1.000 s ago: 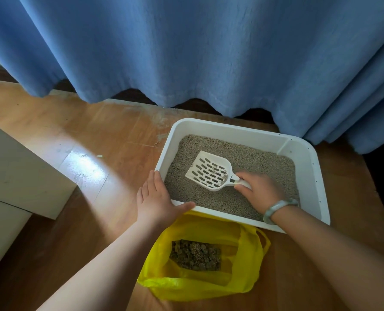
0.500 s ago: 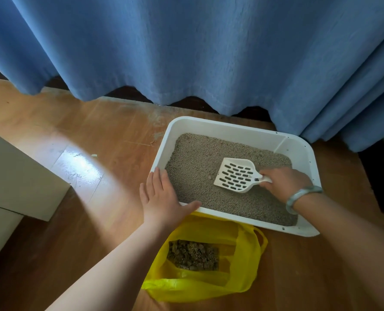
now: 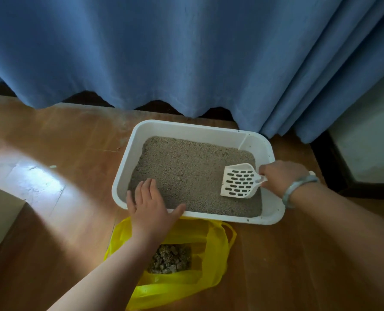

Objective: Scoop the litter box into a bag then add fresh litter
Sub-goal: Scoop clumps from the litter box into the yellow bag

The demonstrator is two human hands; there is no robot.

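A white litter box (image 3: 187, 126) filled with grey litter (image 3: 186, 173) lies on the wooden floor under a blue curtain. My right hand (image 3: 280, 178) grips the handle of a white slotted scoop (image 3: 239, 180), whose blade sits over the litter at the box's right end. My left hand (image 3: 150, 207) rests with straight fingers on the box's near left rim. A yellow plastic bag (image 3: 211, 250) lies open on the floor just in front of the box, with a pile of dark clumps (image 3: 169, 259) inside.
The blue curtain (image 3: 186, 52) hangs right behind the box. A pale cabinet corner (image 3: 0, 212) juts in at the left. A dark baseboard and pale wall (image 3: 366, 153) stand at the right. Bare wooden floor (image 3: 52, 153) stretches to the left.
My right hand has carried the scoop from the middle of the litter to the box's right end. My left hand has stayed on the near rim.
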